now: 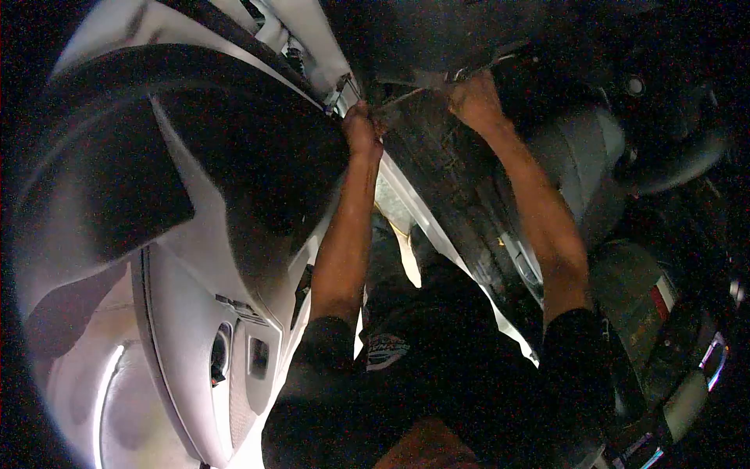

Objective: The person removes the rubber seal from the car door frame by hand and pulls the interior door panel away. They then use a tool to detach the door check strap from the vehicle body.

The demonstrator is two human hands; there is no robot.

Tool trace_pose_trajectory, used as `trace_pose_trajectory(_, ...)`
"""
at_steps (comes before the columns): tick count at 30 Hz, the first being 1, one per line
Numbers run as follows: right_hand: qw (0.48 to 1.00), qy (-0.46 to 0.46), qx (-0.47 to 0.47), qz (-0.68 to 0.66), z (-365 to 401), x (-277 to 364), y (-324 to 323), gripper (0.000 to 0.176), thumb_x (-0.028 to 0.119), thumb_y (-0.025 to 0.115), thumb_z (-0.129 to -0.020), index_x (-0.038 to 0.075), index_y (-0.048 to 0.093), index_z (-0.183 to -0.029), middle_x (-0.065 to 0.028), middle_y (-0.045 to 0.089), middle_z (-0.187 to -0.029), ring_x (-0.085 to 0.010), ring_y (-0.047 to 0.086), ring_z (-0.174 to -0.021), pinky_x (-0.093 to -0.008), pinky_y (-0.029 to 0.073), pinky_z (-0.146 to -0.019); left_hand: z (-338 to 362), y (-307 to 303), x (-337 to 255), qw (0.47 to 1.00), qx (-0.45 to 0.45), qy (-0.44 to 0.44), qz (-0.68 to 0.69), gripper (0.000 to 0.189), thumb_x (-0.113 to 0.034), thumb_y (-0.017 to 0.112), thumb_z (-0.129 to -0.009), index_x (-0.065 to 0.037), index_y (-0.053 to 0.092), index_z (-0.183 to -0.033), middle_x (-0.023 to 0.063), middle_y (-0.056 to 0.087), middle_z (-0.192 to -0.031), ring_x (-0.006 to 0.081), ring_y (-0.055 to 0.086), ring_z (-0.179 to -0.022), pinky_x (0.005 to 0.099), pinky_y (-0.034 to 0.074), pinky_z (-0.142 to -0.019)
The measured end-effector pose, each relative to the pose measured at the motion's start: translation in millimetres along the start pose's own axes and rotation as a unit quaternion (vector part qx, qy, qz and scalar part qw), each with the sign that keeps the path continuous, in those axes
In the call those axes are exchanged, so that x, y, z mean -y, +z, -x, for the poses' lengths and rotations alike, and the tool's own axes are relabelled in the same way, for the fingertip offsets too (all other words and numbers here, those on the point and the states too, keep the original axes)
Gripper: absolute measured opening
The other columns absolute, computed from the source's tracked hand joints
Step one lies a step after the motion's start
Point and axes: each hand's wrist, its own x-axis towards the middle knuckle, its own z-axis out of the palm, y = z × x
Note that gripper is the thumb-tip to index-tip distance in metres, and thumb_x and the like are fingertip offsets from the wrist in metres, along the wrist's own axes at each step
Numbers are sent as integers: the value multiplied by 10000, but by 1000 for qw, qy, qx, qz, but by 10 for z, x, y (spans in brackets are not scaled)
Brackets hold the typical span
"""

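Observation:
My left hand (362, 131) is closed at the car's door frame (345, 87), close to a small metal part there; what its fingers hold is too dark to make out. Farther right, my right hand (475, 98) reaches up to the lower edge of a dark panel (422, 47), with its fingertips hidden in shadow. Below and between the two hands lies the dark floor carpet (437, 164), and a light door sill (418, 207) runs diagonally beside it.
The open car door (187, 313), with a light inner panel and handle, fills the left side. A seat (586, 148) stands to the right, and a steering wheel (687, 168) curves at the far right. Much of the cabin is dark.

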Motion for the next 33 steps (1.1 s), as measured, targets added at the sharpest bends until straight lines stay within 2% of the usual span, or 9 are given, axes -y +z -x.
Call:
trace_pose_trajectory(5,999,-17,19,26,-43,-19,252,176,232,767,-741,158,754,-900,-115,708,-972,-361,602,-1018,-516,400,-1023,-62,-112,57,997,5,6,-75,167,-244,511,-999,-109,600,-961,30,604,-761,161,537,-580,323,419,-475)
trace_pose_trajectory(7,996,-33,-81,8,-73,-1,410,188,234,734,-780,177,753,-958,-111,716,-974,-358,604,-1041,-527,401,-1020,-121,-182,82,997,16,11,-72,153,-268,533,-968,-133,606,-975,29,631,-797,173,584,-638,319,440,-493)
trace_pose_trajectory(10,997,-37,22,65,-29,-13,364,254,264,683,-835,197,746,-1071,-108,724,-1000,-359,612,-1044,-537,396,-1024,-44,-146,69,989,39,24,-140,165,-296,525,-976,-149,587,-933,4,577,-737,152,522,-591,319,411,-483)
trace_pose_trajectory(14,997,-46,-55,-31,-16,-169,702,286,313,638,-838,101,707,-1018,-176,673,-1000,-372,617,-978,-617,383,-1058,120,47,-33,998,-21,12,-61,205,-214,524,-993,-123,548,-810,-13,463,-639,118,420,-489,287,325,-424)
trace_pose_trajectory(17,997,-48,-24,-49,-8,-233,750,301,324,651,-823,103,708,-1019,-181,673,-1007,-379,610,-993,-615,370,-1071,139,80,-6,998,-37,19,-57,224,-204,531,-986,-122,545,-778,-18,448,-624,111,403,-475,281,312,-419)
trace_pose_trajectory(20,991,-47,39,120,-16,-327,806,313,395,595,-923,221,738,-1141,-125,717,-1110,-362,622,-1059,-557,371,-1059,144,149,-5,997,-49,24,-46,239,-203,535,-984,-114,548,-763,-20,440,-622,115,397,-475,290,310,-426)
trace_pose_trajectory(22,999,-17,38,14,6,-554,1223,385,424,564,-937,142,731,-1139,-161,705,-1123,-402,622,-1062,-567,383,-1043,187,166,-21,996,-67,13,-51,242,-204,538,-983,-109,553,-760,-22,441,-626,120,400,-479,298,313,-431)
trace_pose_trajectory(26,988,-11,155,-21,-110,-268,541,451,442,549,-940,65,726,-1111,-176,706,-1109,-438,617,-1053,-570,388,-1039,154,97,22,993,-64,40,-90,201,-197,551,-957,-132,553,-767,-22,445,-624,131,393,-478,308,315,-434)
trace_pose_trajectory(33,988,75,64,-116,91,-594,1465,578,357,636,-894,62,507,-1373,-171,434,-1488,-397,392,-1367,-549,264,-1180,-90,-72,304,982,-101,103,-123,137,-173,565,-914,-140,562,-782,-12,438,-615,131,382,-459,297,290,-416)
